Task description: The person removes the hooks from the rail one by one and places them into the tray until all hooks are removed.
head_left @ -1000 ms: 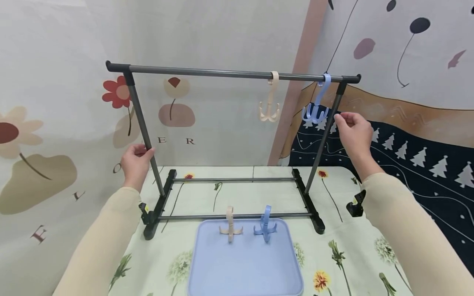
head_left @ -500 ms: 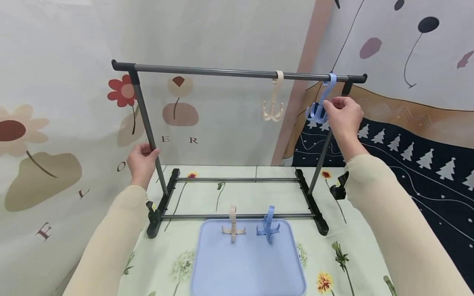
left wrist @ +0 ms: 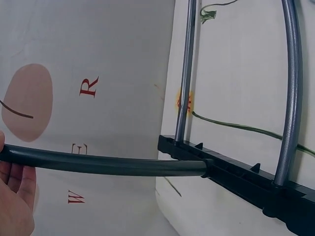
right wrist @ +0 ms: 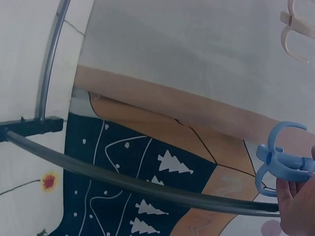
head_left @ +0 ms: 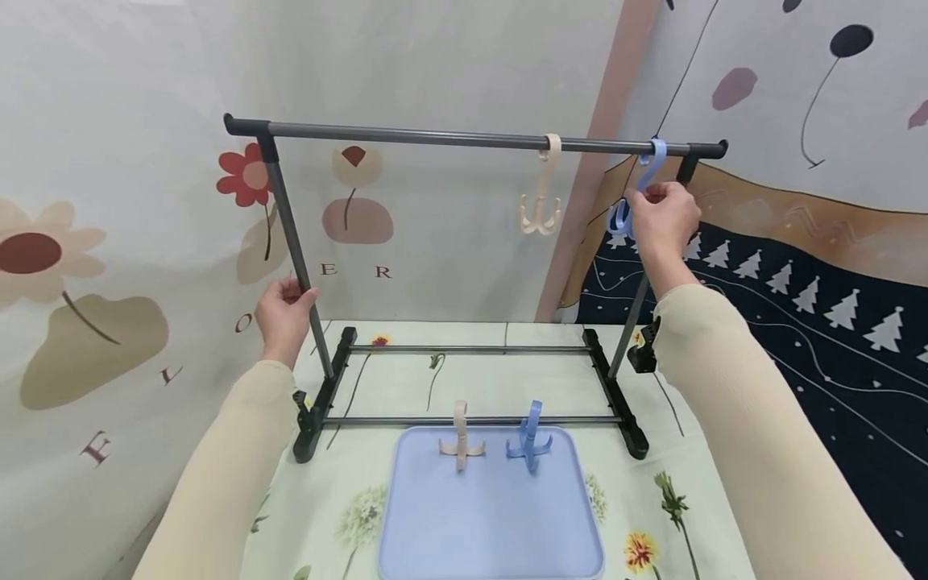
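Note:
A dark grey garment rack (head_left: 406, 138) stands on the table. My left hand (head_left: 284, 319) grips its left post (head_left: 287, 217), thumb and fingers around it. A blue four-pronged hook (right wrist: 278, 164) hangs from the top bar near the right end. My right hand (head_left: 664, 221) pinches its stem, with the prongs to the left of the fingers. To the left of it, a beige hook (head_left: 544, 182) of the same shape hangs from the same bar.
A light blue tray (head_left: 493, 515) lies at the front, overlapping the rack's lower front bar (head_left: 406, 420) in the head view. At its far edge are another beige hook (head_left: 461, 439) and another blue hook (head_left: 532, 439). Patterned cloth (head_left: 471, 266) hangs behind.
My right hand has moved up and left from beside the right post to the hanging blue hook and taken its stem. My left hand stays on the left post.

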`<state>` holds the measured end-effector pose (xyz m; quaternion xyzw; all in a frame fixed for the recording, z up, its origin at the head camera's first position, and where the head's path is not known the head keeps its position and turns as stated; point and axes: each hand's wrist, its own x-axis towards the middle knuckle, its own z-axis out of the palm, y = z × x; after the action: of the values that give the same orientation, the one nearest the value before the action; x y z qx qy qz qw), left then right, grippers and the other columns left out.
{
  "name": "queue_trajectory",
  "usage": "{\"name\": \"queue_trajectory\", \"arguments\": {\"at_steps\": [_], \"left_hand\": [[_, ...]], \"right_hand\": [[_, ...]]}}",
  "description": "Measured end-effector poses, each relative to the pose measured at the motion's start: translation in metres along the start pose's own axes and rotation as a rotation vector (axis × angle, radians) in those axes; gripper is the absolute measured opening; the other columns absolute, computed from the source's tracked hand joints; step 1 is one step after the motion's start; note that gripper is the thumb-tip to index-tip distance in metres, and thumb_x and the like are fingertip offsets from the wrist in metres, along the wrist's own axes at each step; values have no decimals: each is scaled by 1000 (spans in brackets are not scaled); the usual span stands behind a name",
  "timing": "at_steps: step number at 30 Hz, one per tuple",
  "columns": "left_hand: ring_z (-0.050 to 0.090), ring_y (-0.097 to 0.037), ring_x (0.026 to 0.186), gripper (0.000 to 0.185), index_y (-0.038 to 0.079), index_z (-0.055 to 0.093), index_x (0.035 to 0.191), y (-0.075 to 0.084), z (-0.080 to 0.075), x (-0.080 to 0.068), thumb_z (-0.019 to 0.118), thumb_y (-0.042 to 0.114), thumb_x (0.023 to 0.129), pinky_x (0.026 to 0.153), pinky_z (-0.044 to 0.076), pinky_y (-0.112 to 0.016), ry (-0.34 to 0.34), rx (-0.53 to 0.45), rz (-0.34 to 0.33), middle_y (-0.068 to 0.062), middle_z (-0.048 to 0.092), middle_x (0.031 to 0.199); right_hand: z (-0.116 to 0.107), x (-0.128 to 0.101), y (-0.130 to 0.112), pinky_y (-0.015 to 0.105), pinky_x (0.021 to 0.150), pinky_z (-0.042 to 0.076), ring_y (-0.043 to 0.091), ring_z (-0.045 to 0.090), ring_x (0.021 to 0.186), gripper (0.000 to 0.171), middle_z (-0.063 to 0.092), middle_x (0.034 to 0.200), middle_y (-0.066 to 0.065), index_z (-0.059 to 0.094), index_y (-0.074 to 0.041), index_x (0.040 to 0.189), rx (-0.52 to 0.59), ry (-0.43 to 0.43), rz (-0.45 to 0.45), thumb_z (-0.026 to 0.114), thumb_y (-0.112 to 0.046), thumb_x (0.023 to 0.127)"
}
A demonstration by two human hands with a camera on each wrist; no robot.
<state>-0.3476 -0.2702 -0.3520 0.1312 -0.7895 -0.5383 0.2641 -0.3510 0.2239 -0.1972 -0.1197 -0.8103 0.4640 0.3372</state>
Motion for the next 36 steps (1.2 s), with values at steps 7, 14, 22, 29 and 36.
{"name": "queue_trajectory", "arguments": {"at_steps": [7, 14, 22, 29, 36], "left_hand": [[54, -21, 113, 41, 4, 54, 130, 0, 3, -2, 63, 27, 98, 99, 46, -37, -2, -11, -8, -10, 58, 123], [54, -20, 111, 38, 5, 54, 128, -1, 4, -2, 63, 26, 98, 98, 46, -36, 0, -18, -7, -9, 59, 121], [54, -20, 110, 37, 4, 55, 128, -1, 3, -3, 63, 26, 99, 97, 46, -35, -2, -7, 3, -9, 59, 121], [54, -19, 111, 38, 5, 55, 128, 0, 1, -2, 63, 27, 98, 97, 46, -35, 3, -8, 3, -9, 59, 121], [54, -20, 111, 40, 4, 55, 129, 0, -1, -1, 63, 30, 98, 96, 46, -36, 5, 4, 10, -9, 59, 121]], "right_hand": [[4, 1, 2, 33, 98, 48, 22, 59, 114, 47, 64, 125, 11, 62, -7, 129, 24, 13, 33, 59, -42, 98], [7, 2, 4, 31, 98, 48, 21, 62, 114, 47, 65, 126, 9, 62, -8, 129, 35, 14, 40, 58, -43, 98], [4, 8, 1, 30, 96, 50, 19, 65, 111, 41, 67, 124, 9, 64, -8, 128, 17, 49, 9, 57, -37, 99], [-1, 17, -14, 25, 92, 51, 15, 67, 106, 35, 69, 122, 7, 66, -9, 127, -24, 88, -29, 57, -29, 100], [-4, 18, -25, 23, 93, 48, 13, 65, 105, 37, 70, 119, 3, 67, -11, 125, -65, 123, -95, 56, -35, 99]]}}
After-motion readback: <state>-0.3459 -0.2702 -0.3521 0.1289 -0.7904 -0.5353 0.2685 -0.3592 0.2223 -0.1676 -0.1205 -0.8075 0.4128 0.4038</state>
